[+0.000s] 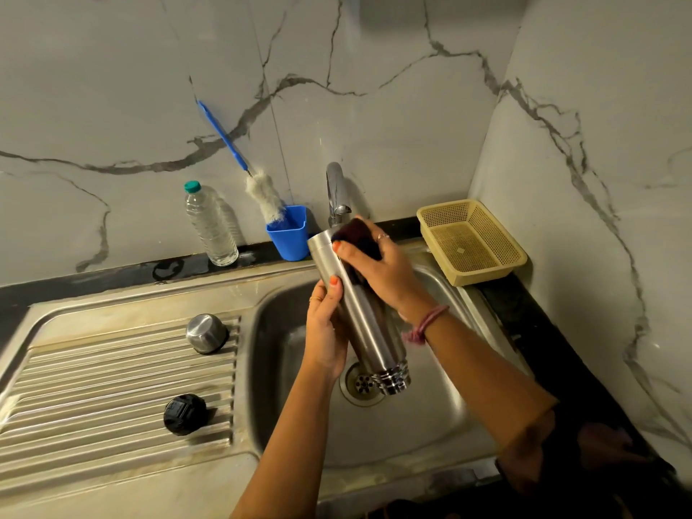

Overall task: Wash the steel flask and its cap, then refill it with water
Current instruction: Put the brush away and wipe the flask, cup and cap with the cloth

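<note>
Left hand [325, 324] grips my steel flask [359, 312] mid-body over sink [412, 425], mouth tilted down; right hand [374, 264] presses what looks like a dark scrubber [355, 237] near its base

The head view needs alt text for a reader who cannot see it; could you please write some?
Over a steel sink, the left hand holds a tilted cylindrical steel flask, mouth downward, while the right hand rubs it with a dark scrubbing pad. Two caps lie on the ribbed drainboard.

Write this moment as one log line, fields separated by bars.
step: scrubbing flask outside | left hand: holds steel flask over sink | right hand: presses dark scrubber on flask | caps: on drainboard
</note>
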`<state>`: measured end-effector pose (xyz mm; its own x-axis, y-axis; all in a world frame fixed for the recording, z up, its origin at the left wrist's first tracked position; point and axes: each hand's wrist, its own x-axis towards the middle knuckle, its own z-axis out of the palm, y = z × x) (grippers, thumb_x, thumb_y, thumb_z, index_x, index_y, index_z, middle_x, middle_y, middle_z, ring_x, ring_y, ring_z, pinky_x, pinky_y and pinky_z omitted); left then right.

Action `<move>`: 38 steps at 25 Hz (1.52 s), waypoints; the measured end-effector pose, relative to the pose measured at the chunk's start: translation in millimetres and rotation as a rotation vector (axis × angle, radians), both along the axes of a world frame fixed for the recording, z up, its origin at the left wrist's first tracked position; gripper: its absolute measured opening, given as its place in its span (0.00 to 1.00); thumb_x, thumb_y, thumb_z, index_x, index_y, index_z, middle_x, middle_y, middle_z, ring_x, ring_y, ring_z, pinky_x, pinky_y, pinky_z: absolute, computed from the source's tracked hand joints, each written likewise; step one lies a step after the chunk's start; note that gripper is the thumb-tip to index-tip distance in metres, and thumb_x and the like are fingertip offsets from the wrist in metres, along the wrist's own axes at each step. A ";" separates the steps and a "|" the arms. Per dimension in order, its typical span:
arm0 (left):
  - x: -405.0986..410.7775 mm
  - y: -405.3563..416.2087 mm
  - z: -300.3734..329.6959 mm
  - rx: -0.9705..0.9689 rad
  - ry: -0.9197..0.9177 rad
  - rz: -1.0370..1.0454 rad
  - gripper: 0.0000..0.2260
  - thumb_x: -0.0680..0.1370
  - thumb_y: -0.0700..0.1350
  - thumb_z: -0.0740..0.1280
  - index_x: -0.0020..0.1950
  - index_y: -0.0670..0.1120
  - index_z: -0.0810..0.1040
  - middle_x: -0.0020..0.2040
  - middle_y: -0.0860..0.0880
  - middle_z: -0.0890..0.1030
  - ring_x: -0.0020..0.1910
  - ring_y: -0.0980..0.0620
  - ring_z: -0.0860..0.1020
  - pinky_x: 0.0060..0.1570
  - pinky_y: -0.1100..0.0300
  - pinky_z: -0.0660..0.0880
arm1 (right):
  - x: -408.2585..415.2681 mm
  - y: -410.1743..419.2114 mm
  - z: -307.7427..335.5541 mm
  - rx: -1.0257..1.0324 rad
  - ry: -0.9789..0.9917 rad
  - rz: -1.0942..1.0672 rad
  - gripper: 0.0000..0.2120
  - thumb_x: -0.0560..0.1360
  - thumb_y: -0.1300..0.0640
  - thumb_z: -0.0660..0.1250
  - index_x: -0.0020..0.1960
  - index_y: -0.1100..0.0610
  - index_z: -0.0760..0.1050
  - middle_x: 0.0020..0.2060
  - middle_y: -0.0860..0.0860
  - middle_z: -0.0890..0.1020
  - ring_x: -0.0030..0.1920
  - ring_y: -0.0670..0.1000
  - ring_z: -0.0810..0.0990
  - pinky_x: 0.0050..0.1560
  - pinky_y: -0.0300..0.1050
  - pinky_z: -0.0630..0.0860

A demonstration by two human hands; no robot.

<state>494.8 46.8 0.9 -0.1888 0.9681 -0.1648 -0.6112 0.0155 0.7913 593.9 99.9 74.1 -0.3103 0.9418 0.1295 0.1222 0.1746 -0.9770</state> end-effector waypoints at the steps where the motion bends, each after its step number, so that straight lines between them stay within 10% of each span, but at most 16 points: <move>1: 1.1 -0.3 0.3 -0.009 0.010 -0.013 0.27 0.74 0.55 0.69 0.69 0.42 0.73 0.57 0.41 0.79 0.56 0.44 0.79 0.57 0.49 0.78 | -1.0 5.7 6.9 -0.015 0.029 0.004 0.18 0.74 0.50 0.69 0.62 0.46 0.70 0.47 0.41 0.78 0.48 0.41 0.78 0.42 0.28 0.75; 12: -3.0 1.4 15.6 -0.073 -0.165 0.141 0.21 0.77 0.57 0.64 0.64 0.45 0.76 0.54 0.41 0.83 0.54 0.43 0.81 0.56 0.49 0.78 | 20.7 -27.1 -57.8 -0.029 -0.274 0.058 0.37 0.67 0.44 0.74 0.71 0.41 0.60 0.64 0.49 0.69 0.62 0.49 0.72 0.61 0.47 0.76; 20: -11.4 -0.2 8.9 -0.163 -0.177 0.248 0.20 0.79 0.59 0.62 0.63 0.48 0.76 0.52 0.44 0.83 0.52 0.45 0.81 0.52 0.48 0.78 | 54.4 -47.2 -67.0 -0.322 -0.388 0.205 0.40 0.63 0.47 0.78 0.68 0.48 0.61 0.59 0.47 0.74 0.57 0.50 0.78 0.52 0.45 0.80; 29: -6.1 3.3 22.0 -0.179 -0.078 0.157 0.34 0.63 0.62 0.78 0.61 0.47 0.73 0.46 0.45 0.83 0.44 0.47 0.83 0.42 0.51 0.81 | 57.1 -41.4 -59.2 -0.803 0.043 0.444 0.23 0.66 0.60 0.74 0.59 0.60 0.74 0.47 0.57 0.81 0.48 0.56 0.81 0.38 0.46 0.80; 38: -3.9 6.6 30.7 -0.161 0.134 0.285 0.34 0.64 0.53 0.80 0.64 0.48 0.69 0.55 0.46 0.80 0.50 0.49 0.82 0.45 0.53 0.80 | 37.3 -59.5 -65.3 -0.141 -0.360 0.068 0.37 0.63 0.56 0.78 0.67 0.51 0.64 0.51 0.46 0.78 0.45 0.47 0.81 0.40 0.40 0.79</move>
<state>490.8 53.4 31.6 -0.4783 0.8367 -0.2666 -0.4997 -0.0097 0.8662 631.2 40.4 8.8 -0.3750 0.9181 -0.1284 0.4538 0.0611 -0.8890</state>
